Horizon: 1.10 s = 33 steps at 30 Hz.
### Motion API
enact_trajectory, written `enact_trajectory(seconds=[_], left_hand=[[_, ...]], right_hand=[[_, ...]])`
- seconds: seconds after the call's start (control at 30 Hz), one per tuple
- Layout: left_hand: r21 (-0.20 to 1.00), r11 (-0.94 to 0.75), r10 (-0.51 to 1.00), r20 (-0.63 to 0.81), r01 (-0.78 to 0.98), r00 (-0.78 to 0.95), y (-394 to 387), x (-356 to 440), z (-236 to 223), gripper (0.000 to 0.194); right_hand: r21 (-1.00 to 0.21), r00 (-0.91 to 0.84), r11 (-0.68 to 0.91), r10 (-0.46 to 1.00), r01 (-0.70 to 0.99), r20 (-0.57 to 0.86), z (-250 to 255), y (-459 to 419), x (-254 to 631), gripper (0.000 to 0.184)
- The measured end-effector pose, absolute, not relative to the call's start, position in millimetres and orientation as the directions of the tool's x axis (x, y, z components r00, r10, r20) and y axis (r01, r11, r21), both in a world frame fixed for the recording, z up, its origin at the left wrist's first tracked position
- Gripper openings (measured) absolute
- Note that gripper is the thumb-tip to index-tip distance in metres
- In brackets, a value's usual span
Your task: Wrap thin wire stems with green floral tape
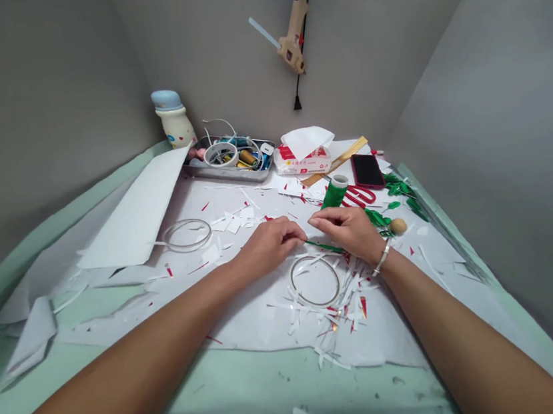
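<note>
My left hand (pixel 275 242) is closed in a pinch over the middle of the paper-covered table, gripping one end of a thin green stem (pixel 322 246). That stem slants right and passes beneath my right hand (pixel 352 228), whose thumb and fingers are pressed together. What those fingers hold, if anything, is too small to make out. Just behind my right hand stands a spool of green thread (pixel 334 192). Red-handled scissors (pixel 360 195) lie beside the spool, partly hidden. Green leaf-like pieces (pixel 377 217) and a small wooden ball (pixel 398 226) are right of my wrist. Below my hands lies a roll of clear tape (pixel 293 284).
A metal tray (pixel 232 172) of spools and tape sits at the back, beside a bottle (pixel 176 122) and a tissue pack (pixel 304 162). A phone (pixel 367 171) lies right. White card (pixel 140 210) rests left. Paper scraps (pixel 350 292) litter the front. A glue gun (pixel 294 40) hangs on the wall.
</note>
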<state>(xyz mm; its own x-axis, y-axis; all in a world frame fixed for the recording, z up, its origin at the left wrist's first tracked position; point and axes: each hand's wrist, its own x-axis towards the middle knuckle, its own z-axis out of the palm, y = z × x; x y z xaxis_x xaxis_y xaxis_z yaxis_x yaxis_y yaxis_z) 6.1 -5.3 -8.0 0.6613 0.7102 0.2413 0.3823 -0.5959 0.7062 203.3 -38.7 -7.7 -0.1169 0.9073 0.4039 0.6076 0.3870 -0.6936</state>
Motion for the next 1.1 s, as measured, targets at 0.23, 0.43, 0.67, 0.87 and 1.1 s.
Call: enact_trajectory(seconds=[0.23,0.43,0.67,0.87,1.1], left_hand=[[0.870,-0.403,0.735,0.122,0.285,0.668,-4.3,5.9,-7.2,0.016],[0.888,-0.358,0.767,0.104,0.289,0.633,-2.4,6.2,-13.7,0.017],[0.893,-0.362,0.761,0.118,0.266,0.639,-5.9,6.7,-12.1,0.014],[0.910,-0.349,0.743,0.122,0.226,0.658,-8.3,5.1,-9.4,0.014],[0.907,-0.334,0.752,0.091,0.257,0.653,-10.6,4.1,-4.5,0.016]], right_hand=[[-0.810,-0.080,0.299,0.950,0.504,0.301,-9.8,-33.6,208.3,0.027],[-0.814,-0.068,0.296,0.950,0.500,0.304,-8.3,-36.2,204.0,0.027],[-0.825,-0.057,0.307,0.946,0.474,0.320,-7.3,-37.7,202.6,0.027],[-0.858,-0.045,0.310,0.946,0.411,0.320,-4.4,-41.3,200.7,0.025],[-0.878,-0.045,0.299,0.951,0.375,0.305,-1.6,-43.6,199.9,0.026]])
